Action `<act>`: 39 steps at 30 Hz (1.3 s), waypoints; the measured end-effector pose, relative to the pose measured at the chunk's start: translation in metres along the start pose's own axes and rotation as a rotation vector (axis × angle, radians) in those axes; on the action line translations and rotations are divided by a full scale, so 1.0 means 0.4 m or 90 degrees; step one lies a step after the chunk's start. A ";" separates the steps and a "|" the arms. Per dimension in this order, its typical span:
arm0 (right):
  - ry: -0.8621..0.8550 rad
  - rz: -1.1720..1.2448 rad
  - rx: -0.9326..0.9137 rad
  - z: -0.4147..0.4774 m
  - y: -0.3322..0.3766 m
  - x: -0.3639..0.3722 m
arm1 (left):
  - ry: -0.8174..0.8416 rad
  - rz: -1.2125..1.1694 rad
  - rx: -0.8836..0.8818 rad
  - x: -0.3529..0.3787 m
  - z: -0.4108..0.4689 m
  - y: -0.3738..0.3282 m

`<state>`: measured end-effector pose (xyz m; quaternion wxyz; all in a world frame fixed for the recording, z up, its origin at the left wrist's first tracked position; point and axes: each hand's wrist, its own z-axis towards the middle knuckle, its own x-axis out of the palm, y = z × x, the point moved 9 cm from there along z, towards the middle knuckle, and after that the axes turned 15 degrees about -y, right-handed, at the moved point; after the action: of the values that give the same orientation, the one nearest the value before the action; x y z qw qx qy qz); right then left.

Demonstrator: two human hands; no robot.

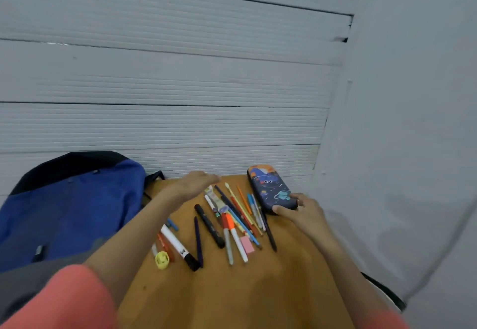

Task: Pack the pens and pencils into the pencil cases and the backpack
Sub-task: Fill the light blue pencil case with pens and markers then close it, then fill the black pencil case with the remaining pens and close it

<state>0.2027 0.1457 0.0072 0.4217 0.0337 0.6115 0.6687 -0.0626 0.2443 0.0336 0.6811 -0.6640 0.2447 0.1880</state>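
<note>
A dark blue pencil case (268, 186) with a space cartoon print lies closed at the table's back right. My right hand (302, 211) grips its near end, thumb against the front edge. Several pens, pencils and markers (232, 215) lie spread across the middle of the table, among them a black marker (209, 226) and a white marker (178, 246). My left hand (193, 184) hovers flat above the far end of that spread, fingers straight, holding nothing. A blue and black backpack (72, 207) lies on the left.
The wooden table (232, 292) is small and stands against a grey ribbed wall. A pink eraser (247, 244) and a yellow round sharpener (162, 259) lie among the pens. A grey cloth hangs on the right.
</note>
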 end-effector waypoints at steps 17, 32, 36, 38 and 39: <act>-0.034 -0.178 -0.006 0.175 -0.123 0.181 | 0.073 -0.089 0.047 0.430 0.275 -0.055; 0.004 0.021 -0.141 0.084 0.092 0.065 | -0.093 -0.323 -0.014 0.144 0.197 -0.063; 0.091 0.064 -0.176 0.022 0.180 0.059 | -0.097 -0.363 -0.041 0.007 0.115 -0.061; 0.143 0.052 -0.195 -0.014 0.225 0.062 | -0.096 -0.363 -0.046 -0.061 0.067 -0.049; 0.170 0.048 -0.204 -0.034 0.246 0.063 | -0.091 -0.363 -0.054 -0.089 0.043 -0.037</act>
<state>0.1274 0.1603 0.0750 0.3114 -0.0997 0.5462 0.7712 -0.0812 0.2631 0.0664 0.6935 -0.7190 -0.0081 0.0452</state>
